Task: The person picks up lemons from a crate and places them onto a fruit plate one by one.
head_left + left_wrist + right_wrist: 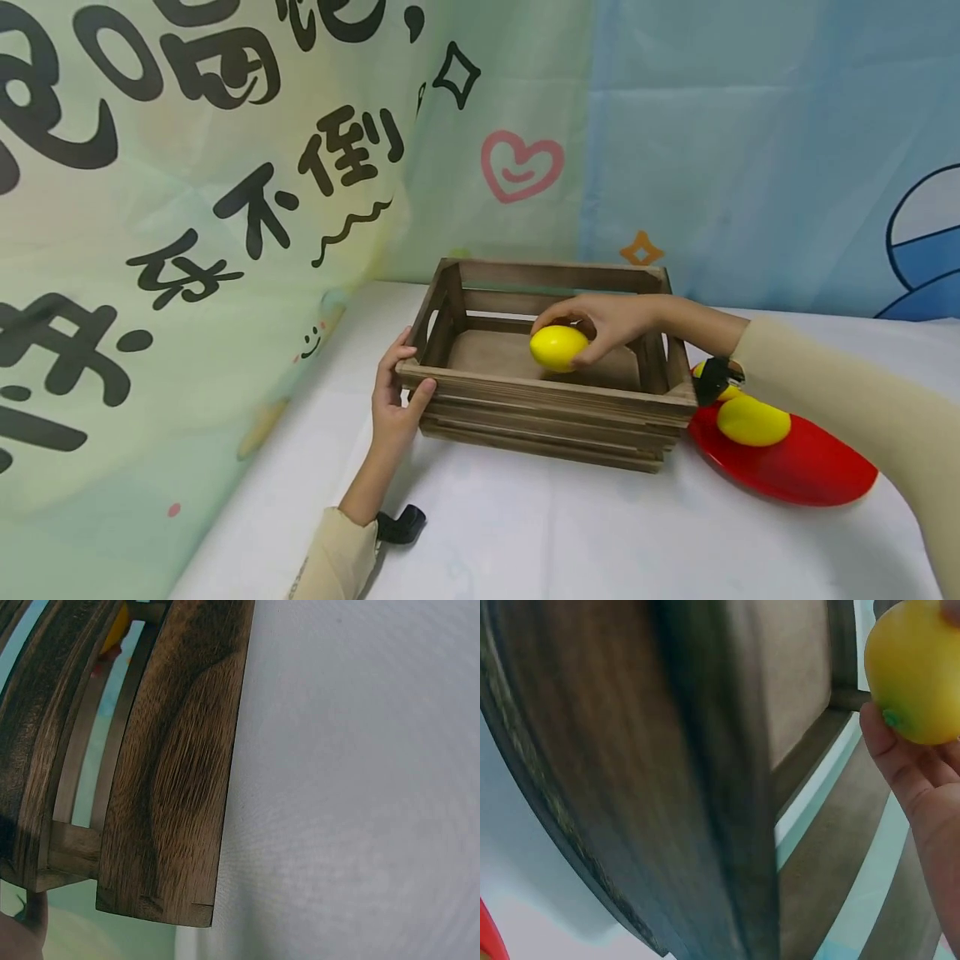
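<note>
Over the open top of the wooden crate [547,400], the right hand [607,321] has its fingers [558,312] curled around a yellow lemon [558,347], so it's properly gripping it, thumb underneath and the rest on top. That lemon hangs just above the crate floor, roughly in the middle of the box and not touching the wood as far as I can see. From the right wrist view you get the same lemon [915,671] pinched at the fingertips [881,739] with the crate slats [705,787] right beside them. On the other side, the left hand [396,396] is clamped on the near left corner of the crate, thumb over the top rim and fingers wrapped round the outside. The left wrist camera mostly shows the crate's end board [172,772] up close and plain white worktop [360,780] next to it. Off past the right wrist, just beyond the crate's right end, sits a red plate [795,471] with another lemon [752,421] on it, and a second one [723,387] half hidden behind the black wrist strap. Everything rests on the white worktop [562,525], with a printed cloth backdrop [187,208] behind.
</note>
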`<state>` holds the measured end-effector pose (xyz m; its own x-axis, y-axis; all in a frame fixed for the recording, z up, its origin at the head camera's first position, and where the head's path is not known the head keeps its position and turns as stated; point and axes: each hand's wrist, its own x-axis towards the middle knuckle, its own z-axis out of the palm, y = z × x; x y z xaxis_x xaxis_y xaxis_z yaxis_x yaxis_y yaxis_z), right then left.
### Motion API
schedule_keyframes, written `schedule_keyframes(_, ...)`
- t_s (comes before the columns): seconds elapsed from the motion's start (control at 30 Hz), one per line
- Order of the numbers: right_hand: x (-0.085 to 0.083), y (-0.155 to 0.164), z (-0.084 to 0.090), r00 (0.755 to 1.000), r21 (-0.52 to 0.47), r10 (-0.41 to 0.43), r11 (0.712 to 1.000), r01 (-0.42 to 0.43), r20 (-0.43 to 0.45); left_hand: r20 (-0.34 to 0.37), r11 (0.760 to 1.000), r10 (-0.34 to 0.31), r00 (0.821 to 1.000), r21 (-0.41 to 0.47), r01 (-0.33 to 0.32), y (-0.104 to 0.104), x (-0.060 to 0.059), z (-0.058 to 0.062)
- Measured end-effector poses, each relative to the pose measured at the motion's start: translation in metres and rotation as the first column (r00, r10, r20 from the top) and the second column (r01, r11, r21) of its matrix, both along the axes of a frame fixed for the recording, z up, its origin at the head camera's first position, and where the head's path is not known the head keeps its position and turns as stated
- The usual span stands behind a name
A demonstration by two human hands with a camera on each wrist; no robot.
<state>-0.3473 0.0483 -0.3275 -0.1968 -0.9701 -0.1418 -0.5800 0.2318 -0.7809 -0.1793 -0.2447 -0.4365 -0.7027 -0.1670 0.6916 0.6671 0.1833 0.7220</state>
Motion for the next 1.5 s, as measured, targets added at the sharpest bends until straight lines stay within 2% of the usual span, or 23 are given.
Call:
schedule_keyframes(0.27,0.013,0.012,0.009,0.993,-0.119,-0.032,0.993,0.018,-0.117,0.013,1.000,0.001,1.000,0.013,-0.001,0.002,0.001,0.000)
schedule_keyframes(0.63,0.032,0.032,0.016,0.985,-0.251,-0.128,0.963,0.094,-0.119,0.001,1.000,0.005,1.000,0.005,-0.005,0.001,0.000,0.000)
schedule_keyframes(0.87,0.036,0.052,0.018,0.988,-0.312,-0.127,0.945,0.095,-0.083,0.020,1.000,0.010,1.000,0.012,-0.010,0.003,0.003,0.003)
schedule_keyframes(1.03,0.040,0.067,0.019,0.984,-0.333,-0.162,0.934,0.127,-0.077,0.030,1.000,0.011,0.999,0.018,-0.011,0.003,0.003,0.004)
schedule_keyframes(1.13,0.046,0.075,0.019,0.980,-0.386,-0.177,0.913,0.130,-0.090,0.031,1.000,0.007,1.000,0.018,-0.007,0.002,0.003,0.004)
schedule_keyframes(1.27,0.056,0.085,0.022,0.975,-0.501,-0.190,0.859,0.110,-0.112,0.024,1.000,-0.001,1.000,0.023,0.000,0.002,0.003,0.003)
schedule_keyframes(1.33,0.062,0.091,0.024,0.972,-0.530,-0.202,0.841,0.109,-0.121,0.017,1.000,-0.005,1.000,0.026,0.005,0.003,0.003,0.003)
schedule_keyframes(1.43,0.071,0.101,0.028,0.961,-0.532,-0.243,0.835,0.140,-0.128,0.006,1.000,-0.003,1.000,0.024,0.003,0.003,0.003,0.001)
schedule_keyframes(1.5,0.077,0.108,0.029,0.945,-0.516,-0.290,0.838,0.175,-0.150,0.002,1.000,-0.002,1.000,0.021,0.002,0.003,0.002,0.001)
